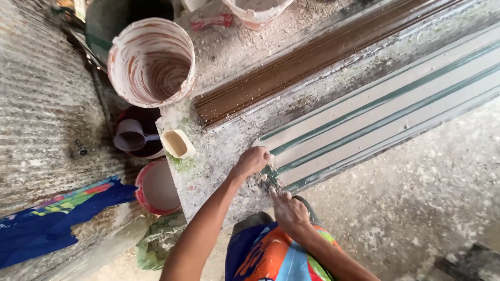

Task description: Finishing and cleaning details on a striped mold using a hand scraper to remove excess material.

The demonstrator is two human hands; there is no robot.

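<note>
Plaster-white moulding (385, 112) with green grooves lies along the dusty table (219, 156), its near end at both hands. Left hand (251, 161) rests on that end, fingers curled together over the top edge. Right hand (289, 211) reaches in below, fingers (272, 191) pressed together at the end face; whether they pinch anything I cannot tell. Just left sits a small cream tub (177, 143), a smeared bucket (151, 62) beyond.
</note>
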